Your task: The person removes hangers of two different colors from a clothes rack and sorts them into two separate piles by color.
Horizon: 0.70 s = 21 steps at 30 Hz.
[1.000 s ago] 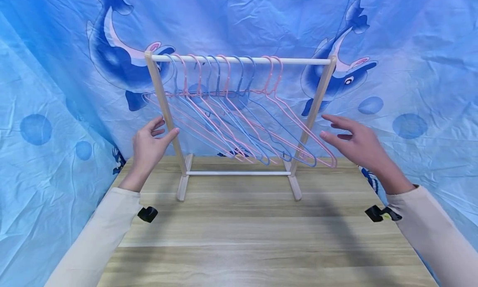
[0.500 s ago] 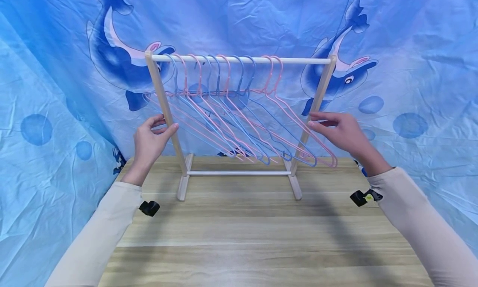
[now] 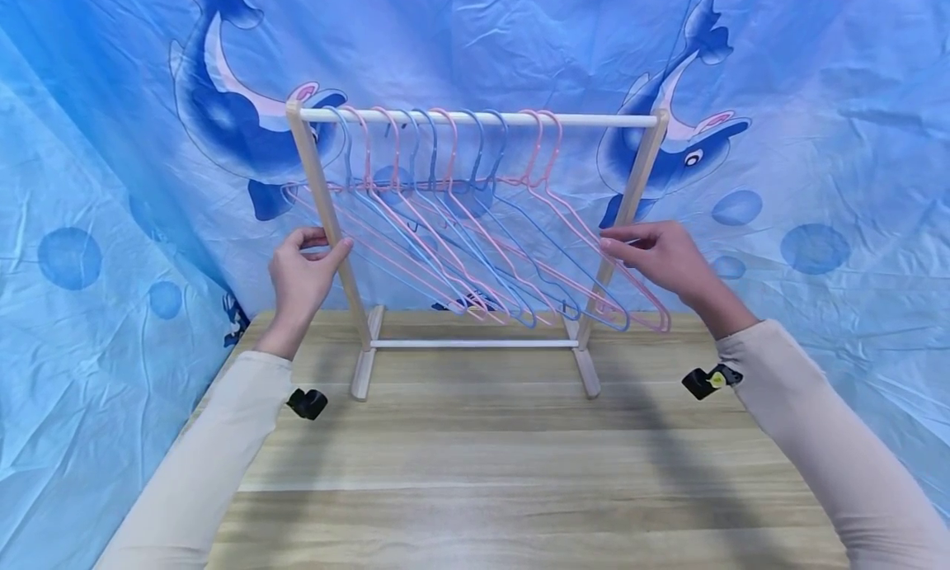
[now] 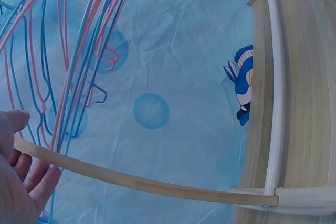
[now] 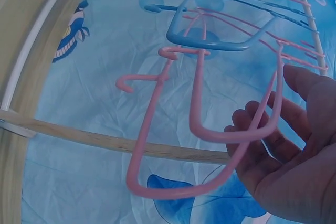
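The clothes rack (image 3: pixel 475 344) stands upright on the table (image 3: pixel 475 471). Its upper rail (image 3: pixel 594 120) carries pink and blue hangers (image 5: pixel 210 44) by their hooks. Most hang toward the rack's left half; a pink pair (image 5: pixel 181 191) hangs apart, nearer the rack's right post (image 3: pixel 644 170).

Left hand (image 3: pixel 300 277): at the rack's left post (image 3: pixel 312 157), thumb in front, fingers curled round behind. Firmness of hold cannot be told.
Right hand (image 3: pixel 660 252): at the rack's right post, fingers bent, overlapping the post and the pink pair — whether they grip, and on which part, cannot be told.

CAUTION: The following faults appear possible.
1. If the right fingers close on hanger wire together with the post, the pink pair may snag or unhook from the rack.
2. If one side of the rack rises ahead of the other, the hangers may slide toward the low end and tangle.
3. The rack's feet (image 3: pixel 361 376) look short; uneven force at mid-post may tip it forward or back.

Markings: no brand, label or lettering is readable on the rack or hangers. Behind the rack, the backdrop (image 3: pixel 475 25) bears printed dolphins (image 3: pixel 223 112) — pictures only. In front of the rack, the black wrist cameras (image 3: pixel 308 403) show no legible text.
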Motion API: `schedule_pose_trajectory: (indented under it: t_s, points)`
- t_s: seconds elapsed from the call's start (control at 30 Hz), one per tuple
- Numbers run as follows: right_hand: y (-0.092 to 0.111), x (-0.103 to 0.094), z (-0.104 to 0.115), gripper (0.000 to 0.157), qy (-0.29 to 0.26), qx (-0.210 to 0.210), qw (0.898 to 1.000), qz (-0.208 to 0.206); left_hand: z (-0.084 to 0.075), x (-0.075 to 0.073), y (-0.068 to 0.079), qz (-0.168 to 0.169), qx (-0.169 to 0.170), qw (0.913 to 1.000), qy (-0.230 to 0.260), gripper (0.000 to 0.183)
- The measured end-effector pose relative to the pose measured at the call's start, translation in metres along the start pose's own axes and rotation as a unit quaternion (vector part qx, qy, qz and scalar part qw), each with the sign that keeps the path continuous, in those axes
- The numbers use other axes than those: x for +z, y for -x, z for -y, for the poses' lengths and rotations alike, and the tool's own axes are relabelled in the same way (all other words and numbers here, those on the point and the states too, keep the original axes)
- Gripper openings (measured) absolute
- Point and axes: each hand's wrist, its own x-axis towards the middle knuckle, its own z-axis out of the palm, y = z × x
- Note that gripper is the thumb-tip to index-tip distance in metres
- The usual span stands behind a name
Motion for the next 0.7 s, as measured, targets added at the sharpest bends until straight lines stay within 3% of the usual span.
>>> schedule_pose_trajectory:
  t_s: [0.37, 0.7]
  points:
    - [-0.0042, 0.0049, 0.0007, 0.037, -0.006, 0.004, 1.0, 0.015, 0.0003, 0.0053, -0.0031, -0.026, 0.008, 0.9996, 0.002, 0.047]
    - [-0.0048, 0.0063, 0.0006, 0.031, 0.004, -0.006, 1.0, -0.006, 0.0001, 0.0073, -0.0048, -0.037, 0.009, 0.9992, -0.009, 0.047]
